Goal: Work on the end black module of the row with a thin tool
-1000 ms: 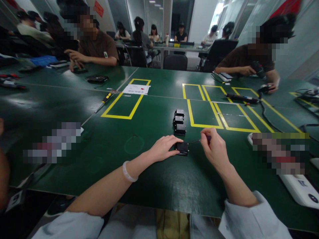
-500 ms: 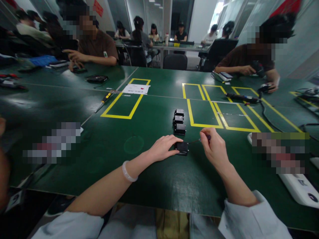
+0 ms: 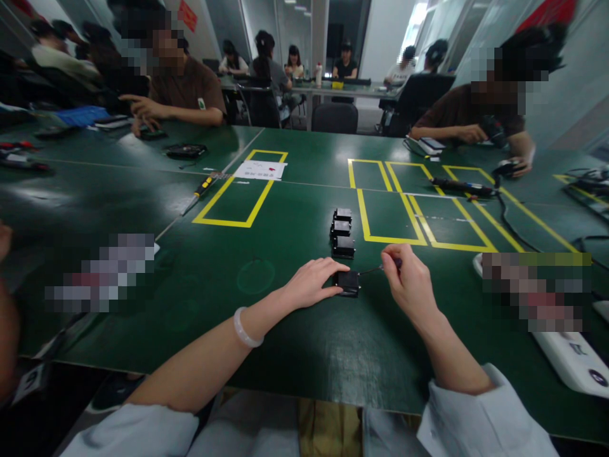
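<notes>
My left hand [image 3: 311, 282] is closed on the left side of a small black rectangular block [image 3: 348, 283], thumb at its near edge and fingers at its far edge. The block lies on the green table [image 3: 304, 343]. In my right hand [image 3: 408, 277] is a screwdriver [image 3: 373, 271], its handle mostly hidden by my fingers. The thin shaft points left, its tip at the block's right side near a small screw or pin. Three similar black blocks [image 3: 343, 245] stand in a row just beyond the held one.
Yellow tape outlines [image 3: 392, 240] mark the table. Another screwdriver [image 3: 204, 186] lies left, near a paper label [image 3: 261, 169]. A white power strip [image 3: 566, 362] lies at right. Across the table, one co-worker [image 3: 185, 89] sits left and another [image 3: 469, 114] right, holding a dark tool.
Almost nothing differs. Both hands, the block and the screwdriver keep their places.
</notes>
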`<state>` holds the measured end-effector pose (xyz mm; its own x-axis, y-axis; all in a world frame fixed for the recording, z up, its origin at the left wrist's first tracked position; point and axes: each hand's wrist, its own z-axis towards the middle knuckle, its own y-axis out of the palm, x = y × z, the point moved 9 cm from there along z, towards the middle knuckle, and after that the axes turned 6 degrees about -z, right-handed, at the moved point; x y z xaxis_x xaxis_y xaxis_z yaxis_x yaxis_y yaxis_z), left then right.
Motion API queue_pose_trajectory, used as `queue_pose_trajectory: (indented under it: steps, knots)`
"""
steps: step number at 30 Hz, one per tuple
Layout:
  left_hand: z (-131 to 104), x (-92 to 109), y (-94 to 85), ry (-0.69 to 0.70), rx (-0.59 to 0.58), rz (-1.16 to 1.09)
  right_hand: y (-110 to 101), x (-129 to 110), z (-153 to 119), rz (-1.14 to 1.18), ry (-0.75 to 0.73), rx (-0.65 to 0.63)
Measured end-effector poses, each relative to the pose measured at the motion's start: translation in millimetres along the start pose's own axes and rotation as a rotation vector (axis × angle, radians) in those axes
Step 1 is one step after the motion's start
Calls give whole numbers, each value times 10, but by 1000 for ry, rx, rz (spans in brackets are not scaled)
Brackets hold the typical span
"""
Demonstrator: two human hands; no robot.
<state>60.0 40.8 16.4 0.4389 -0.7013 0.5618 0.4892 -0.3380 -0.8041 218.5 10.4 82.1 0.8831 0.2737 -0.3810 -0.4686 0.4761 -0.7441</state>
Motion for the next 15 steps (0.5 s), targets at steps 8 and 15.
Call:
queue_pose_trajectory:
  steps: [8, 15]
  knots:
    - [4, -10, 7, -2, 1, -2, 3, -14, 1, -8, 1, -5]
    - [3, -10, 6, -7, -1, -7, 4, -21, 0, -7, -5, 0]
